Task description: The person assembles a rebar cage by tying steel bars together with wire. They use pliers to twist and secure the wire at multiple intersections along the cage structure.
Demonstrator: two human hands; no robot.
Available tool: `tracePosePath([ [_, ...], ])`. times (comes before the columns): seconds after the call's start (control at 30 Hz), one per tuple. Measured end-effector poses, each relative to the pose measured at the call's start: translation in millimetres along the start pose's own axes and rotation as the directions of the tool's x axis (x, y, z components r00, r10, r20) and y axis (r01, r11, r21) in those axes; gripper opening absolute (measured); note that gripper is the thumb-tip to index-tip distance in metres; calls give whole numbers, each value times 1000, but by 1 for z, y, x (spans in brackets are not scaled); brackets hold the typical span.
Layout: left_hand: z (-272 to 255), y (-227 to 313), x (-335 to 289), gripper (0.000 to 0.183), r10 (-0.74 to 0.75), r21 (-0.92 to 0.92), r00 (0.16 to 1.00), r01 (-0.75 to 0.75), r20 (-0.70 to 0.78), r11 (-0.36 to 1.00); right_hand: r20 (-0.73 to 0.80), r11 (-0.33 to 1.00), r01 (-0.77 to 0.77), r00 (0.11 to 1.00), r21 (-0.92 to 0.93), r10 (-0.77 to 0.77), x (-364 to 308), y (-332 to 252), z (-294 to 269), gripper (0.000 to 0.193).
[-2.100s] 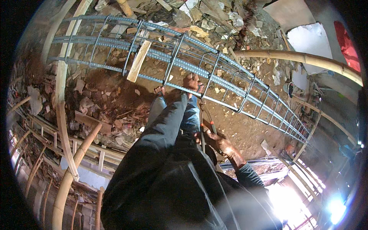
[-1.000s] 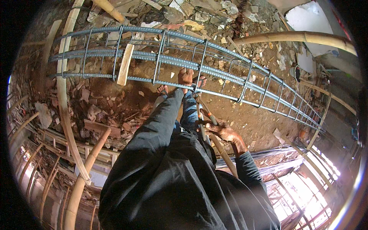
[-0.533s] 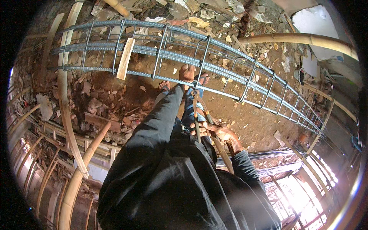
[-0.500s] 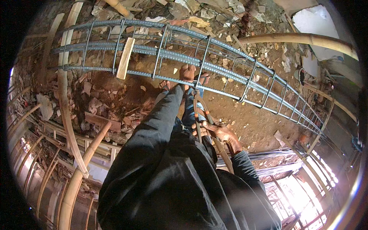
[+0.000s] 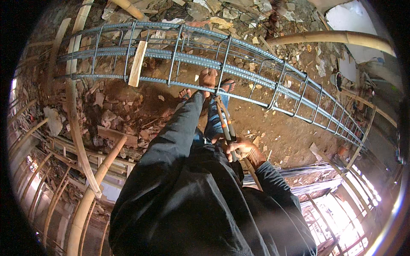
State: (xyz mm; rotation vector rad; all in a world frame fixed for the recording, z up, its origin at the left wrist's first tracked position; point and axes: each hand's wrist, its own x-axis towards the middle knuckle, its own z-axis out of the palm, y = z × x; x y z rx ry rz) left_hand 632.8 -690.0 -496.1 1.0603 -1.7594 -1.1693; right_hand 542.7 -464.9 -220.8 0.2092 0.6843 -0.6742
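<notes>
My right hand (image 5: 244, 150) is closed around the handles of a pair of long-handled pincers (image 5: 227, 123) with orange bands. The two handles lie close together, and the jaws reach up to the near bar of a steel rebar cage (image 5: 250, 73). Whatever the jaws bite on is too small to make out. Beside them, my left arm stretches forward and my left hand (image 5: 208, 78) is closed at the near bar, just left of the jaws. Its fingers hide what is in them. Ribbed bars with square stirrups make up the cage, which spans the view.
A short wood piece (image 5: 138, 64) leans across the cage's bars. Bamboo poles stand at the lower left (image 5: 87, 213) and upper right (image 5: 333, 41). A curved timber (image 5: 73, 115) runs beneath the cage's left end. Rubble (image 5: 109, 115) covers the ground. Loose steel rods (image 5: 294, 173) lie right of me.
The pincers' handles have come together in my right hand, and the tool has turned slightly. My left hand stays at the near bar. The whole view has shifted a little.
</notes>
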Motion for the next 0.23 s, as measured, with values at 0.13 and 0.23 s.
tracePosePath([
  [0.13, -7, 6, 1, 24, -156, -79, 980, 167, 127, 983, -312, 710, 56, 872, -702, -377, -9, -5, 33, 63],
  [0.23, 6, -5, -5, 30, -211, -101, 974, 219, 83, 971, -414, 158, -423, 626, -892, -661, -9, 12, 56, 91],
])
